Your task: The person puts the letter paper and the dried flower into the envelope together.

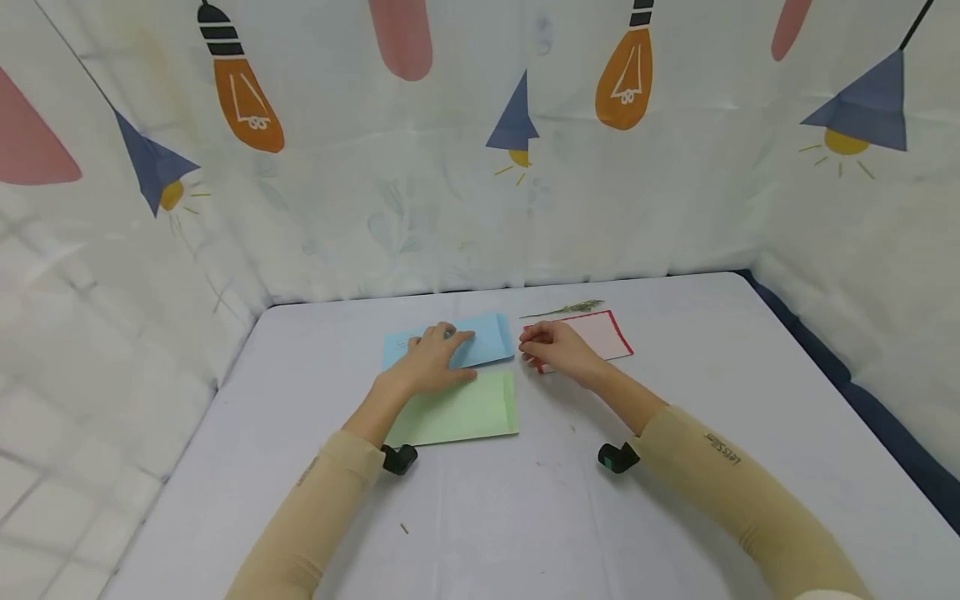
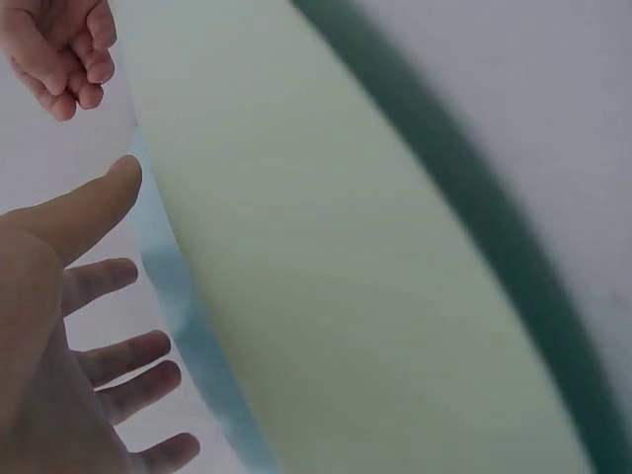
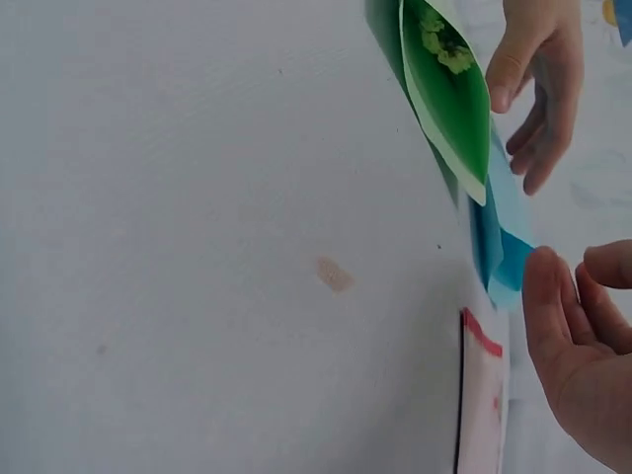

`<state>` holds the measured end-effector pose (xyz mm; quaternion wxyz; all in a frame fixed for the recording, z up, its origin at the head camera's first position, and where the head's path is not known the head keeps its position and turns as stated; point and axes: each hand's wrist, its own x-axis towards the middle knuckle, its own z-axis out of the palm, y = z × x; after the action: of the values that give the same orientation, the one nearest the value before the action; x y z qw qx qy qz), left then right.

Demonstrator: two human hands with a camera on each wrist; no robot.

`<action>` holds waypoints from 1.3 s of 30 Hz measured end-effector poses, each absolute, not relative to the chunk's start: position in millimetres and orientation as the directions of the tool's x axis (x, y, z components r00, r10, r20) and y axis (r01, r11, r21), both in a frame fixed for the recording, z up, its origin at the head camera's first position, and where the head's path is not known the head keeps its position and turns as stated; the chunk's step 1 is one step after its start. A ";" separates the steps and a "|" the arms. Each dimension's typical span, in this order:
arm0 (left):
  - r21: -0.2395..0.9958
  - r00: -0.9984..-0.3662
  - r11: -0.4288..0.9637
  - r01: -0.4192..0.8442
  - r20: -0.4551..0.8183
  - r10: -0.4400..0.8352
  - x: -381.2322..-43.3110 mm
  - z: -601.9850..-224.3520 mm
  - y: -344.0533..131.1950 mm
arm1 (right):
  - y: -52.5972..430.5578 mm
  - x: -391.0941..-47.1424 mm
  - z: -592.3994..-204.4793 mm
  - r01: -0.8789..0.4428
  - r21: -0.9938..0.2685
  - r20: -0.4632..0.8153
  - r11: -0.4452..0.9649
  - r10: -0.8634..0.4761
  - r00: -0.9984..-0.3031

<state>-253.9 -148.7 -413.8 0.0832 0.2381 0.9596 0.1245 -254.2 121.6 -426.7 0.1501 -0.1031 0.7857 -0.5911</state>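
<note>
Head view shows us the blue envelope [image 1: 489, 340] lying on the desk [image 1: 555, 517] beyond the green envelope [image 1: 461, 414]. The left hand [image 1: 433, 360] spreads its fingers above it, gripping nothing; the right hand [image 1: 561, 350] curls loosely, apparently empty. We judge the paper light, easily creased, best pinched along an edge.

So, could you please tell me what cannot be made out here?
Head view: the marks on the blue envelope, too small to read.
Head view: part of that envelope, covered by the left hand.
Head view: part of the red-bordered card, behind the right hand.
Right wrist view: the card's end, cut off by the bottom edge.
Right wrist view: how far the yellow-green flower reaches inside the green envelope, hidden by its wall.
</note>
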 end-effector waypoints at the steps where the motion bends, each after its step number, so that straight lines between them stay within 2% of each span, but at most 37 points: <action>1: 0.277 -0.875 0.859 0.430 -0.108 0.472 -256.8 -414.4 -148.5 | 120.1 -257.0 -427.3 0.019 -0.960 -0.112 0.278 -0.324 -0.939; 6: 0.285 -0.876 0.871 0.399 -0.160 0.454 -269.1 -415.8 -148.5 | 109.7 -268.2 -430.3 0.021 -0.960 -0.093 0.278 -0.249 -0.964; 11: 0.271 -0.878 0.881 0.388 -0.183 0.443 -275.6 -417.6 -148.1 | 95.3 -275.1 -433.0 0.032 -0.933 -0.106 0.357 -0.190 -0.976; 21: 0.214 -0.891 0.908 0.360 -0.210 0.403 -289.3 -421.5 -150.8 | 77.0 -278.3 -440.0 0.111 -0.953 -0.178 0.280 -0.228 -0.957; 32: 0.267 -0.871 0.888 0.376 -0.225 0.436 -299.8 -418.8 -151.2 | 75.1 -276.4 -444.0 0.183 -0.972 -0.216 0.151 -0.251 -0.944; 39: 0.273 -0.866 0.880 0.390 -0.217 0.451 -298.7 -418.6 -152.4 | 77.5 -279.7 -445.6 0.158 -0.961 -0.220 0.225 -0.287 -0.932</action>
<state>-298.7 -152.4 -418.6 0.1384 0.2190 0.9595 0.1108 -279.7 77.5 -445.6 0.1791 -0.0425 0.7620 -0.6208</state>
